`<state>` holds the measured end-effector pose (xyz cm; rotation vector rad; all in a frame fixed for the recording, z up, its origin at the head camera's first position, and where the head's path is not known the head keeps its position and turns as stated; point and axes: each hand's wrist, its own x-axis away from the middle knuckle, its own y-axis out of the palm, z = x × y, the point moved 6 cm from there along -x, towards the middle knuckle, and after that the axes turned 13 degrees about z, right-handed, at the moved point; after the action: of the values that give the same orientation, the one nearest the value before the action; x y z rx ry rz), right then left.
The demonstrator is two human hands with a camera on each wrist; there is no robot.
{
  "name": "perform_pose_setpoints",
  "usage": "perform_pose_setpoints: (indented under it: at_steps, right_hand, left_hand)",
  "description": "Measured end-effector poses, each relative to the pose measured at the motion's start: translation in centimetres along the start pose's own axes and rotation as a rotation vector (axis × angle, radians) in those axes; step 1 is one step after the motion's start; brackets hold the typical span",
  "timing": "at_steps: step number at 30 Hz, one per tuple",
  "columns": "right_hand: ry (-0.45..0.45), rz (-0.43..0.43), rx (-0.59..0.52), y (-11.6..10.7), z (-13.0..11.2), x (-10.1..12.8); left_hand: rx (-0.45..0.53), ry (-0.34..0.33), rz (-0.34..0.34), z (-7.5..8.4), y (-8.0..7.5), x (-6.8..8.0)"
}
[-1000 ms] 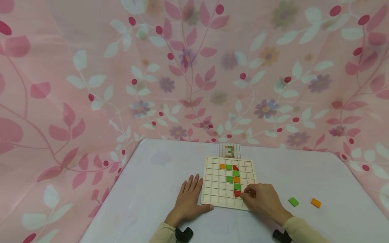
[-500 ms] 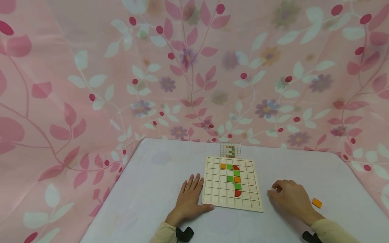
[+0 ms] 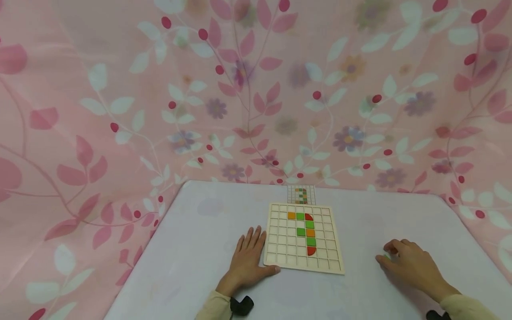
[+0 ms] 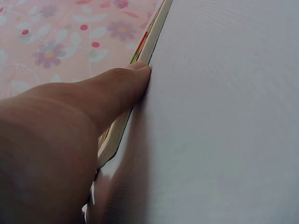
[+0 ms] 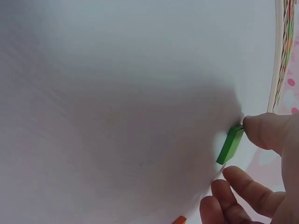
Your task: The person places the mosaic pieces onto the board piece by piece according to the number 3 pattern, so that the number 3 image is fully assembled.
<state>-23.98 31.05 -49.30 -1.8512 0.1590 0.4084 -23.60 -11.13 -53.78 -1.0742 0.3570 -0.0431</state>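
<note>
My left hand (image 3: pixel 247 266) lies flat on the white table, its fingers along the left side of a wooden grid board (image 3: pixel 282 244). In the left wrist view the thumb (image 4: pixel 119 86) rests against the board's edge. Off to the right of the board, my right hand (image 3: pixel 412 266) is low over the table around a small green tile (image 5: pixel 231 145). Its thumb (image 5: pixel 266 130) touches one end of the tile; a narrow gap shows between the other end and the curved index finger (image 5: pixel 252 189). Green, orange and red tiles, such as a red one (image 3: pixel 311 251), sit in the board.
Behind the board lies a printed pattern card (image 3: pixel 301 195) with a similar coloured grid. An orange tile (image 5: pixel 180 220) peeks in at the bottom of the right wrist view; the right hand hides it in the head view. A pink floral cloth (image 3: pixel 256 89) hangs behind the table.
My right hand has left the red tile at the board's lower part and moved right to the loose green tile. My left hand has stayed beside the board.
</note>
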Motion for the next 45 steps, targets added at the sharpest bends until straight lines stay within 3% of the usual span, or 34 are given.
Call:
perform_pose_setpoints:
  at_steps: [24,28,34,39,45]
  right_hand:
    - [-0.106,0.158,0.012,-0.3,0.6,1.7]
    - [-0.121,0.152,0.044,-0.1,0.5,1.7]
    - [-0.069,0.078,0.041,0.4,0.5,1.8]
    - [-0.090,0.120,-0.009,0.3,-0.6,1.6]
    - [-0.101,0.115,-0.032,0.4,-2.7,1.4]
  left_hand:
    - [-0.014,-0.014,-0.009,-0.2,0.3,-0.1]
    - [-0.019,-0.009,-0.006,-0.3,0.3,-0.1]
    - [-0.032,0.001,-0.003,-0.5,0.7,0.1]
    - [-0.029,0.013,0.019,-0.4,0.6,0.1]
    - [-0.030,-0.009,-0.009,-0.3,0.4,-0.1]
